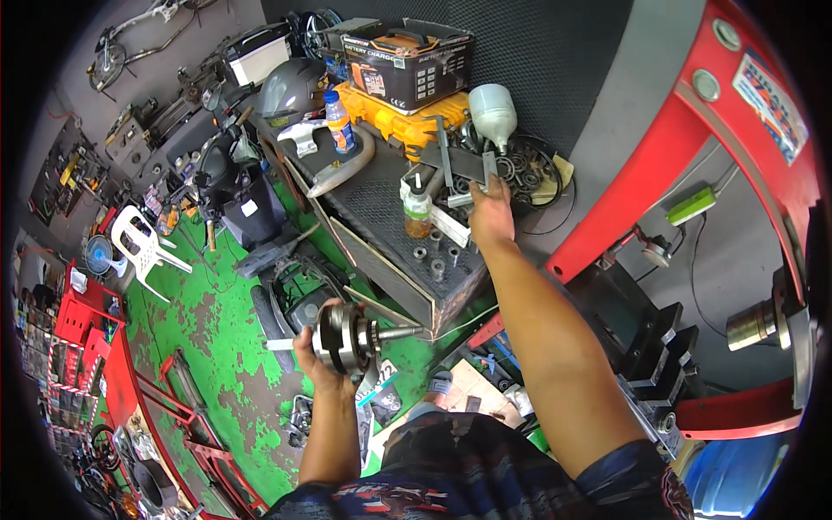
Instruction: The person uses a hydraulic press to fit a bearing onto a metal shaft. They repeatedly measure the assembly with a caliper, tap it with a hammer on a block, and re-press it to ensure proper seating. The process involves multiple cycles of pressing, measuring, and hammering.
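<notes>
My left hand (322,362) is wrapped around the round webs of a crankshaft (345,338), held above the floor in front of me. One shaft end points right and the other sticks out to the left. Over the workbench, my right arm is stretched far forward. The fingers of my right hand (491,212) are bent around the lower end of a short grey metal bar (490,166); the fingertips are partly hidden. Just left of that hand stand a clear spray bottle (418,212) with brownish liquid and an upright steel bar (444,152).
The black workbench (373,204) carries several metal sleeves (438,269), an orange-labelled bottle (340,130), a helmet (295,91), a yellow case (381,117) and a charger box (407,65). A red press frame (624,182) rises at right. A motorcycle (303,295) stands left of the bench.
</notes>
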Demonstrator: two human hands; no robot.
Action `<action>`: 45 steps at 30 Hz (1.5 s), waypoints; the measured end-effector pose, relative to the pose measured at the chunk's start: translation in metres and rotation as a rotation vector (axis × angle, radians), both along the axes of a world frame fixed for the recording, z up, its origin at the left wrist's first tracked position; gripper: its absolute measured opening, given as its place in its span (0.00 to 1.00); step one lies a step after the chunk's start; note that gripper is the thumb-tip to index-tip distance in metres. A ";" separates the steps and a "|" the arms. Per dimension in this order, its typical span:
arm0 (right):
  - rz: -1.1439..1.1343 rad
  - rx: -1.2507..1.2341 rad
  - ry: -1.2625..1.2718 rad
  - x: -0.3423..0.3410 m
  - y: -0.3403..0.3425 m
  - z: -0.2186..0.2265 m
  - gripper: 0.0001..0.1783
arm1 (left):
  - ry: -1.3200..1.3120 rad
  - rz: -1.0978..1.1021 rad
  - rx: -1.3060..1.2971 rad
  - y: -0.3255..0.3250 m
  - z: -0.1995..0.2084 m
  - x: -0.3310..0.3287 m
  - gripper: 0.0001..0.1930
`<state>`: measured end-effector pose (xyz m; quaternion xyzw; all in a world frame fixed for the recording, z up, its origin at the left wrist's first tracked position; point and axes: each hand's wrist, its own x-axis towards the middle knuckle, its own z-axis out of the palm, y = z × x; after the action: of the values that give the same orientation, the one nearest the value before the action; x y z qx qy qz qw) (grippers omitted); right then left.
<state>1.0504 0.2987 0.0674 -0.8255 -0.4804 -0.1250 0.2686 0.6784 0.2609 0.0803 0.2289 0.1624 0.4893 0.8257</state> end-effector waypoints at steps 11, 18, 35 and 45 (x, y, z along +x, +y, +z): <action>0.005 -0.249 0.087 0.003 0.029 -0.032 0.31 | -0.089 0.004 -0.083 0.026 -0.020 -0.005 0.37; -0.035 -0.275 0.132 -0.006 0.024 -0.023 0.33 | -0.057 -0.065 -0.019 0.035 -0.013 0.017 0.37; 0.524 0.342 0.461 -0.183 -0.219 0.083 0.29 | -0.021 0.002 -0.137 -0.033 0.078 0.130 0.33; 0.295 0.684 0.184 -0.194 -0.321 0.141 0.25 | -0.176 -0.248 0.447 -0.143 0.097 0.161 0.38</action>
<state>0.8565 -0.0227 0.2088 -0.6179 -0.4986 -0.1633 0.5856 0.8393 0.1179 0.1769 0.3801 -0.0513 0.4262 0.8193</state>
